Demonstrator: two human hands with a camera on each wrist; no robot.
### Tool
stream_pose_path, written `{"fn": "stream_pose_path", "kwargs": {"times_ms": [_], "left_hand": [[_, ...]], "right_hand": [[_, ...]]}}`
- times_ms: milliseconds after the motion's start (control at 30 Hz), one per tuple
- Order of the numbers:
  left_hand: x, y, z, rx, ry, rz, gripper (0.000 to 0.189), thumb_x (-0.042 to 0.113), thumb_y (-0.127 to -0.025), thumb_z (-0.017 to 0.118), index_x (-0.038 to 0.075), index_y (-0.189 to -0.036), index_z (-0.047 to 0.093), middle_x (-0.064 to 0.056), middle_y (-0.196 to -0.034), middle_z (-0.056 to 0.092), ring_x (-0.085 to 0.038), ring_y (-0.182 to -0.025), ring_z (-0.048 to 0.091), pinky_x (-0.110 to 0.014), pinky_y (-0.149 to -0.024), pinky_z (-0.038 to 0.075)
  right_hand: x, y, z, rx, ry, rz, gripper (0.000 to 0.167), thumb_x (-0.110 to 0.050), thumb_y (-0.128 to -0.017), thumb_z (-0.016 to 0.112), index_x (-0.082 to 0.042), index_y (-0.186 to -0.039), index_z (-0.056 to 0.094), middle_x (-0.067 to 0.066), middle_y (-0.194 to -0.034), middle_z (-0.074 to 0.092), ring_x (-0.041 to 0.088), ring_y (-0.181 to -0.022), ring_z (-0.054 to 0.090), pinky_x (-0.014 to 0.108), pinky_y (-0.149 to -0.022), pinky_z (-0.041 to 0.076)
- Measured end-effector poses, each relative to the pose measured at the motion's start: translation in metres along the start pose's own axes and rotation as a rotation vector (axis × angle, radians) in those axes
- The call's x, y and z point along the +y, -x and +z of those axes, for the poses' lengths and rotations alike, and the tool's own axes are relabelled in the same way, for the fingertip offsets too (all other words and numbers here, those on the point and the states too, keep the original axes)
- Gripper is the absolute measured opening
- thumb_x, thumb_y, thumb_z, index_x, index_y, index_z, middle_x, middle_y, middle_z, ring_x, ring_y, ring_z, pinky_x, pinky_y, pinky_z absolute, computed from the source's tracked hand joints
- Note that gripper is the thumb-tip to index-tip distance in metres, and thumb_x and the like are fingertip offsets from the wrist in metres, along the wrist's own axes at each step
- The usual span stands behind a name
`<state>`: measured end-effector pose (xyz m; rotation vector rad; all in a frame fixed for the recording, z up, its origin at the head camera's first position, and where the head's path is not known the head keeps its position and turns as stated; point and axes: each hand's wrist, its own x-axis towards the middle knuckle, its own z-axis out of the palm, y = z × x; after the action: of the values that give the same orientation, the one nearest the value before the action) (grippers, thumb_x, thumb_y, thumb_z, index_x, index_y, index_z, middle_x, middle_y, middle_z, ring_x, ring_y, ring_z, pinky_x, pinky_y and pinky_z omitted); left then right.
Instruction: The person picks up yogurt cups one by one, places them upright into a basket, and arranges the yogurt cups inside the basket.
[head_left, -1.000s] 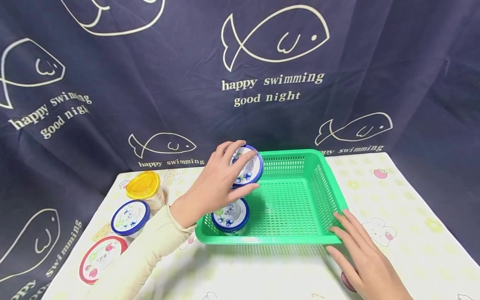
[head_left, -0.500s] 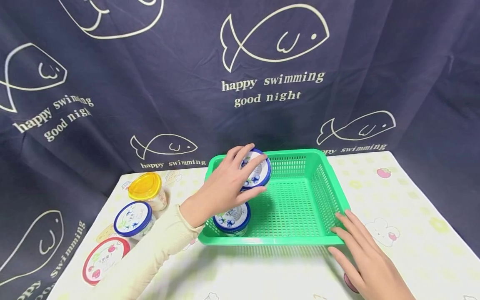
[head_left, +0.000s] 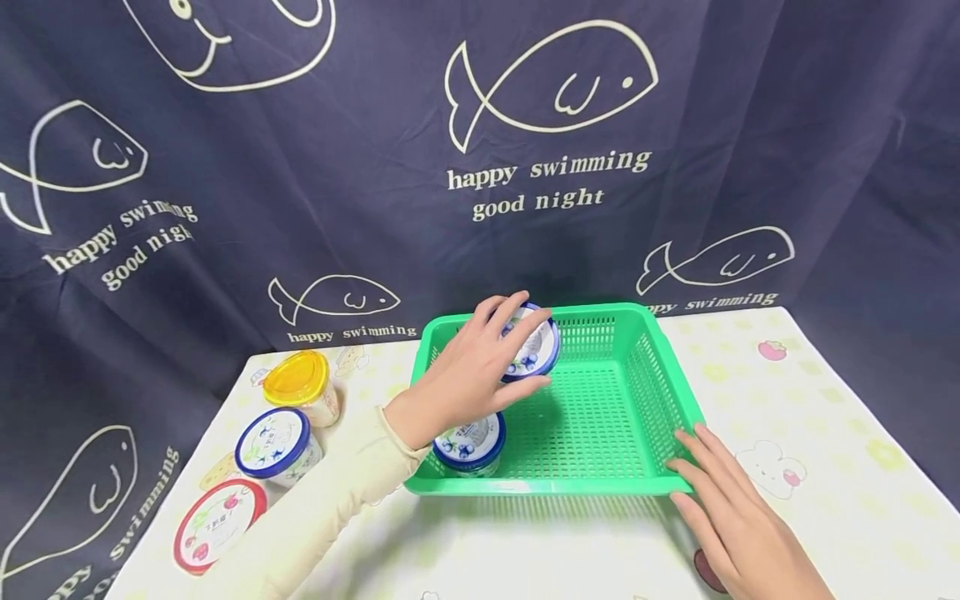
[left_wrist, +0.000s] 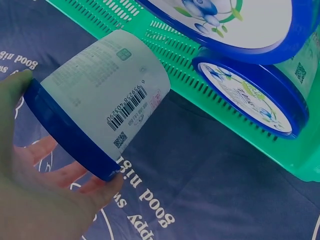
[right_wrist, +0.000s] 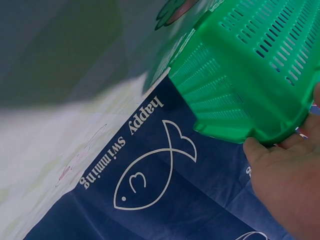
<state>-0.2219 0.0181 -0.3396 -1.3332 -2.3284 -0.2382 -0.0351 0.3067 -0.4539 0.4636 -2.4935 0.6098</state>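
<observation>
My left hand (head_left: 480,362) grips the lid rim of a blue-lidded tub with blueberries printed on its lid (head_left: 534,346), held tilted above the back of the green basket (head_left: 555,486). In the left wrist view, this tub's pale side (left_wrist: 110,80) with a barcode shows. A second blue-lidded tub (head_left: 471,446) stands in the basket's front left corner. The left wrist view shows two blue lids at the basket, a large near one (left_wrist: 240,20) and a farther one (left_wrist: 250,95). My right hand (head_left: 742,517) holds the basket's front right corner, thumb outside and fingers over the rim.
Left of the basket stand a yellow-lidded tub (head_left: 298,379), another blue-lidded tub (head_left: 272,442) and a red-lidded tub (head_left: 220,523), partly behind the left sleeve (head_left: 337,508). A dark blue curtain (head_left: 540,250) hangs behind the patterned tablecloth (head_left: 787,383).
My left hand has moved to the right with its tub, farther in over the basket. The right hand stays at the basket's corner. The head view has shifted slightly.
</observation>
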Motion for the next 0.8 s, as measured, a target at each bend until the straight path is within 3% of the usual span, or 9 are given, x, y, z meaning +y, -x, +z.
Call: {"fn": "stream_pose_path", "kwargs": {"times_ms": [400,567,800], "left_hand": [[0.0,-0.014,0.01,-0.084,-0.007,-0.015,0.075,0.06,-0.096,0.053,0.016,-0.154,0.033,-0.015,-0.154,0.035,-0.032,-0.135,0.036,-0.041,-0.111,0.037],[-0.001,-0.017,0.014,-0.091,-0.017,-0.01,0.073,0.059,-0.096,0.054,0.016,-0.152,0.036,-0.014,-0.15,0.038,-0.032,-0.133,0.038,-0.041,-0.11,0.037],[-0.002,-0.019,0.023,-0.151,0.001,-0.043,0.074,0.059,-0.096,0.054,0.017,-0.153,0.035,-0.013,-0.151,0.038,-0.031,-0.134,0.037,-0.042,-0.11,0.036]], "right_hand": [[-0.002,0.003,-0.004,-0.022,0.018,0.03,0.037,-0.017,-0.09,0.071,-0.008,-0.124,0.061,0.012,-0.15,0.045,0.027,-0.149,0.024,0.018,-0.118,0.01],[-0.003,0.001,-0.004,-0.029,0.018,0.04,0.042,-0.018,-0.087,0.075,-0.01,-0.125,0.061,0.01,-0.151,0.044,0.027,-0.149,0.024,0.015,-0.117,0.009],[-0.001,0.0,-0.001,-0.03,0.022,0.032,0.044,-0.021,-0.086,0.076,-0.013,-0.127,0.06,0.009,-0.151,0.044,0.026,-0.149,0.024,0.015,-0.117,0.008]]}}
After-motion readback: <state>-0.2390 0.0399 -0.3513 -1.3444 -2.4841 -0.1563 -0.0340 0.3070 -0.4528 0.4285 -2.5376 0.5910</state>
